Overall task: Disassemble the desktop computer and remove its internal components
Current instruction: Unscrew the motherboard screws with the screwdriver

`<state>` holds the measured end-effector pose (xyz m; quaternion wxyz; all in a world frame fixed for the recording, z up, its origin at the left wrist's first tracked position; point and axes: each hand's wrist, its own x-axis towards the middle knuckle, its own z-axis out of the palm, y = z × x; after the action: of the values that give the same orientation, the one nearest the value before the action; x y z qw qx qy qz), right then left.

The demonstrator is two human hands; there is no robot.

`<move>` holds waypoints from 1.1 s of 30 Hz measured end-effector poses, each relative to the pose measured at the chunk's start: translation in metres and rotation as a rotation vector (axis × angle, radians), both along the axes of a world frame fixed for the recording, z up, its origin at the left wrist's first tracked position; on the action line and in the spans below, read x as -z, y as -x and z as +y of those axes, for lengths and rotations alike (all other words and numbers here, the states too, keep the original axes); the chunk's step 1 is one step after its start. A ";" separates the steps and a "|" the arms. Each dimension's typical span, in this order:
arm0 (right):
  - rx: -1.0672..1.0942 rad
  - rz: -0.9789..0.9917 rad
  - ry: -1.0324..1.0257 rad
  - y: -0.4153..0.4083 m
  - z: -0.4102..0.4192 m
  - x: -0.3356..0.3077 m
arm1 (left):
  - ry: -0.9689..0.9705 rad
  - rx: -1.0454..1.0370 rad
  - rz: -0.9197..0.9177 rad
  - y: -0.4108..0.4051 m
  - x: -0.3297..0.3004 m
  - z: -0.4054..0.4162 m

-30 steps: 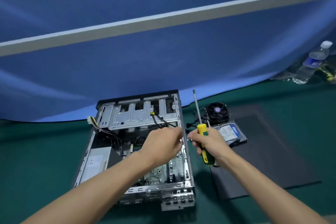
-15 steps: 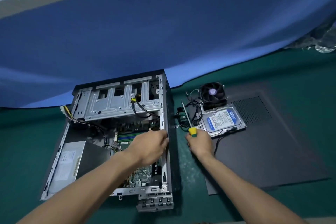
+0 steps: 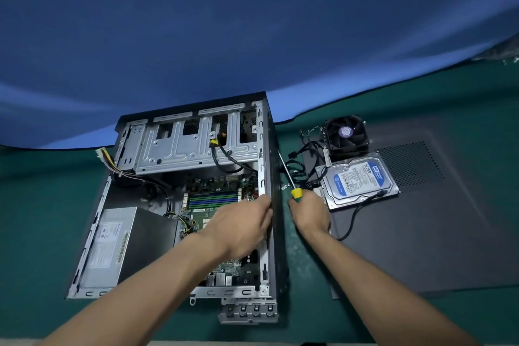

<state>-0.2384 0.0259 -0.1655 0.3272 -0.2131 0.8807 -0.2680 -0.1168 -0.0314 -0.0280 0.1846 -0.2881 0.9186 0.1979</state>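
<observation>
The open desktop case (image 3: 273, 247) lies on its side on the green table. Inside it I see the motherboard (image 3: 213, 199), the grey power supply (image 3: 123, 244) and a metal drive cage (image 3: 193, 146). My left hand (image 3: 241, 225) rests over the motherboard with its fingers against the case's right wall. My right hand (image 3: 309, 213), just right of the case and low at the table, grips a yellow-and-green screwdriver (image 3: 290, 182) whose shaft points up and away. A removed hard drive (image 3: 358, 180) and cooler fan (image 3: 346, 133) lie to the right.
A black side panel (image 3: 435, 233) lies flat on the right under the hard drive and fan. Black cables (image 3: 300, 168) and a few small screws (image 3: 285, 187) sit between case and drive. A blue cloth (image 3: 252, 36) hangs behind the table.
The view has tilted down. My right hand has lowered the screwdriver from upright in the air to table level beside the case. My left hand stays at the case's right wall.
</observation>
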 end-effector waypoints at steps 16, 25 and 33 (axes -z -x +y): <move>-0.587 -0.187 0.210 -0.006 0.011 -0.166 | 0.577 0.146 0.278 -0.028 -0.040 -0.044; -0.060 -0.370 0.465 -0.031 -0.017 -0.186 | 0.451 0.092 0.211 -0.082 -0.001 -0.081; -0.262 0.414 0.275 -0.066 -0.038 -0.172 | 0.144 0.077 0.230 -0.091 0.046 -0.097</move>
<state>-0.1723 -0.0125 0.0066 0.1401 -0.4179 0.8490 -0.2913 -0.0263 -0.1285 -0.0737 0.0644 -0.2408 0.9558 0.1558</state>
